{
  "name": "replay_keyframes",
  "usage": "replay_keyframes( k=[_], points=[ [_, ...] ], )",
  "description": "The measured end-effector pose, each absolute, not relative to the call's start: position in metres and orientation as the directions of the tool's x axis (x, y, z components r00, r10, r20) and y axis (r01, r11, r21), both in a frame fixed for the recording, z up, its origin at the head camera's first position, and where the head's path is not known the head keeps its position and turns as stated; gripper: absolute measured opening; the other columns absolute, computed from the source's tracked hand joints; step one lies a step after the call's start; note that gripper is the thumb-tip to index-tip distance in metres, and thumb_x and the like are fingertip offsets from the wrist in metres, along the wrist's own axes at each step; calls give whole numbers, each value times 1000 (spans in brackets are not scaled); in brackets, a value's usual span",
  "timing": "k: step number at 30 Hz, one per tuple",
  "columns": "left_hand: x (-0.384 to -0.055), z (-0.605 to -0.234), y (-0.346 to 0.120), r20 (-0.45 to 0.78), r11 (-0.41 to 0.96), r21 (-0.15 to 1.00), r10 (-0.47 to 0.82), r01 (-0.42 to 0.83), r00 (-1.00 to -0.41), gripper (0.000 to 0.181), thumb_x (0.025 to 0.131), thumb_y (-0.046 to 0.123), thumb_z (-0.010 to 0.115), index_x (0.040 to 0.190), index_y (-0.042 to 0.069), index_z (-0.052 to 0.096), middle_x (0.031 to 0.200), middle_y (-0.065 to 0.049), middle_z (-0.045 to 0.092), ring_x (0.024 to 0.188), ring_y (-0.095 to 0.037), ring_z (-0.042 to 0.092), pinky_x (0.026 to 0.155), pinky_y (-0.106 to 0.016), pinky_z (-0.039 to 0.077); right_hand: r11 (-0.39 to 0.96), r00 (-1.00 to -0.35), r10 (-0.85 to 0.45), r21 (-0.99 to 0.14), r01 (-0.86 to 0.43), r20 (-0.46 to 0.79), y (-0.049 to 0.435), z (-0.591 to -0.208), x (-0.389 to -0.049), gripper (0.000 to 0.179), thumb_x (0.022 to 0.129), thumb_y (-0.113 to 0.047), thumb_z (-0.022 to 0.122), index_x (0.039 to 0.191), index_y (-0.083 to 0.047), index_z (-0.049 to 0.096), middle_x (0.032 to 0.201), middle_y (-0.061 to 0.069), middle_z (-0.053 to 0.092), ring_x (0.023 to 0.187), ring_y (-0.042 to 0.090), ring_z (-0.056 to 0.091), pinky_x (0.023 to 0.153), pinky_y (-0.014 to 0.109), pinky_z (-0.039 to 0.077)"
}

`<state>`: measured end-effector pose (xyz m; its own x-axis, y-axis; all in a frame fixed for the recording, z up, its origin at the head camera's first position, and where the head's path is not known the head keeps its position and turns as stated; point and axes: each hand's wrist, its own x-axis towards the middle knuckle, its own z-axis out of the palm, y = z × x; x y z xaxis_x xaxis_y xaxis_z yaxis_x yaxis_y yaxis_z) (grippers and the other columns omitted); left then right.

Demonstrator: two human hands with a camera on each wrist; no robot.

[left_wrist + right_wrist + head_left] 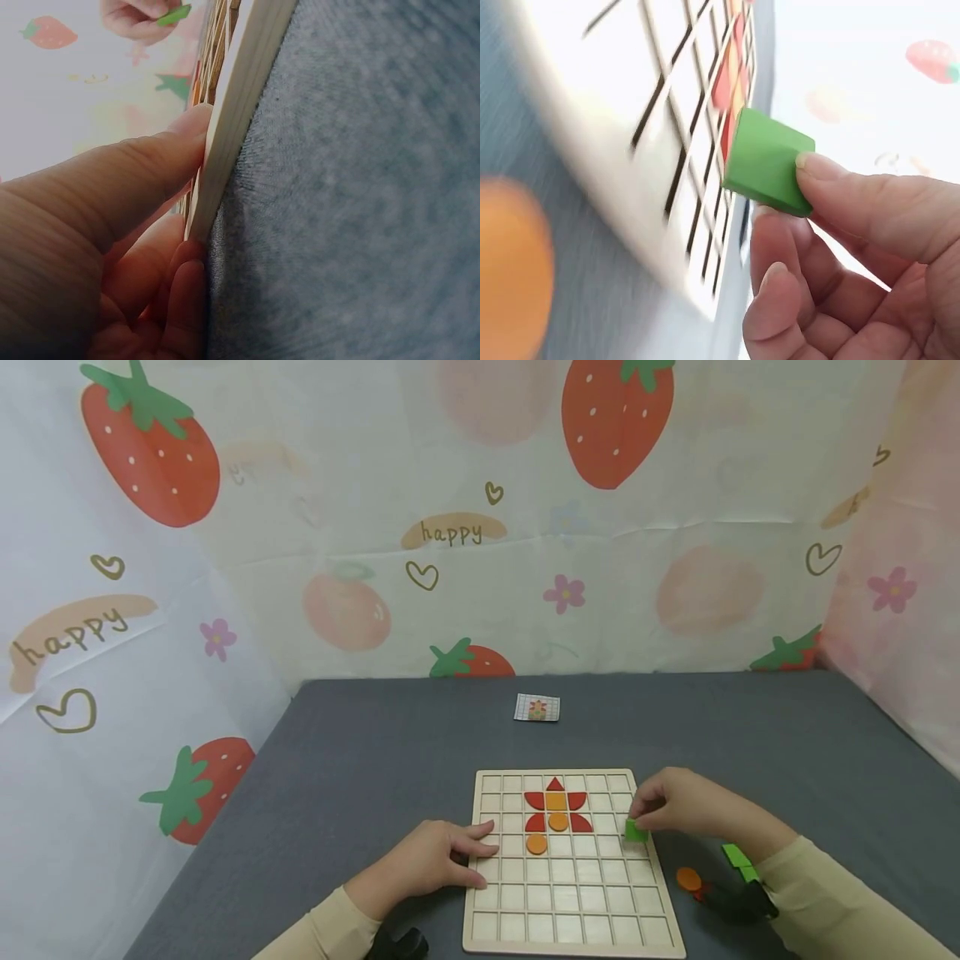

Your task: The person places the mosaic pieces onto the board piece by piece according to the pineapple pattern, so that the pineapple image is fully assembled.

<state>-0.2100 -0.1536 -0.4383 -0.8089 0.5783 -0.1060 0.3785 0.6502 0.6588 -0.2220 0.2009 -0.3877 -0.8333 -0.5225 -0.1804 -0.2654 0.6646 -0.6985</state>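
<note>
Between thumb and fingers, my right hand (pixel 682 802) pinches a green square tile (pixel 769 161). It holds the tile over the right edge of a pale wooden grid board (pixel 567 928). My left hand (pixel 431 858) rests on the board's left rim, fingers fairly straight, the thumb (pixel 176 146) touching the edge. Upper middle on the board lie a red triangle (pixel 555 785), an orange square (pixel 556 802), several red quarter-round pieces (pixel 581 823) and two orange discs, one in the centre (pixel 558 822) and one lower left (pixel 536 844).
Right of the board lie a loose orange disc (pixel 688 879), red pieces (pixel 701 893) and green tiles (pixel 738 857), partly hidden by the right wrist. A small printed card (pixel 537 707) lies behind the board on the grey tabletop (pixel 360 760). Printed curtains (pixel 360 468) stand around.
</note>
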Motion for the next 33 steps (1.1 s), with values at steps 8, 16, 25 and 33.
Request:
replay_keyframes(
  k=[8,16,25,33],
  points=[
    [-210,-439,-154,-109,647,665,579,374,-808,47,68,33,78,112,25,67,130,10,50,121,-12,46,98,-36,39,636,-840,-524,-720,-278,-139,162,-394,-224,7,83,-10,65,82,-13,72,77,-4,64,67,14,53,59,30,46],
    [-209,-438,-154,-105,644,665,580,377,-808,47,68,33,78,112,24,67,130,9,50,121,-12,46,97,-34,39,606,-838,-539,-730,-316,-85,133,-403,-227,9,80,-5,68,74,-11,63,70,-5,59,65,14,51,61,29,45],
    [-208,-436,-153,-90,630,673,590,388,-802,47,68,33,78,112,22,67,130,7,52,121,-16,47,97,-37,40,642,-844,-531,-687,-340,-79,118,-410,-230,17,76,-2,70,67,-12,60,65,-7,56,63,11,49,58,27,43],
    [-208,-437,-153,-106,639,674,581,372,-807,46,68,32,78,112,23,67,130,9,51,121,-13,46,97,-35,39,660,-843,-534,-655,-367,-66,114,-414,-230,19,74,-1,71,62,-13,61,62,-8,54,61,9,47,56,25,40]
  ],
)
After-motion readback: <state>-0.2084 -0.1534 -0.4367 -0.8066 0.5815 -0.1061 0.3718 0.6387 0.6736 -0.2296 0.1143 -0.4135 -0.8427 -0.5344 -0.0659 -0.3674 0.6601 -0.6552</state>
